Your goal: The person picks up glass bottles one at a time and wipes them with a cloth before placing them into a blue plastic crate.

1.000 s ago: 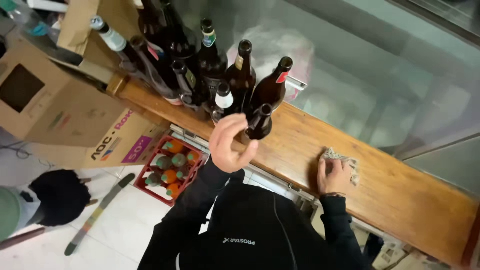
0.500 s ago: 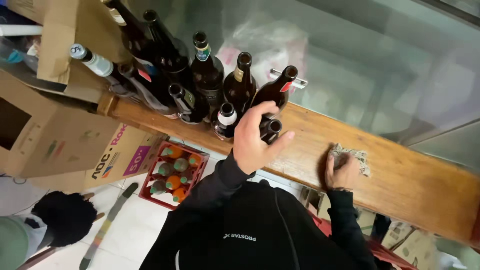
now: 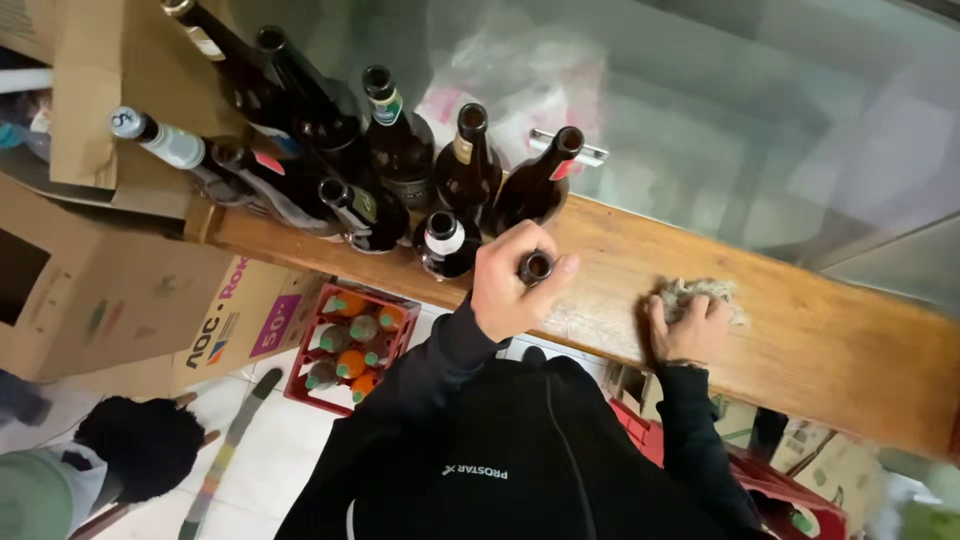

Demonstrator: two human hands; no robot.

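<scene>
Your left hand [image 3: 512, 285] is wrapped tight round the neck of a dark bottle [image 3: 535, 268], now at the near edge of the wooden bench [image 3: 820, 340], just beside the bottle cluster [image 3: 400, 180] at the bench's left end. A sec ago that hand was a bit further left, so the bottle's shifted toward the centre, away from the group. Right hand [image 3: 690, 325] hasn't moved: fingers pressed flat on a grey rag [image 3: 700, 292], mid-bench. Red crate [image 3: 350, 345] w/ coloured bottles sits on the floor below.
</scene>
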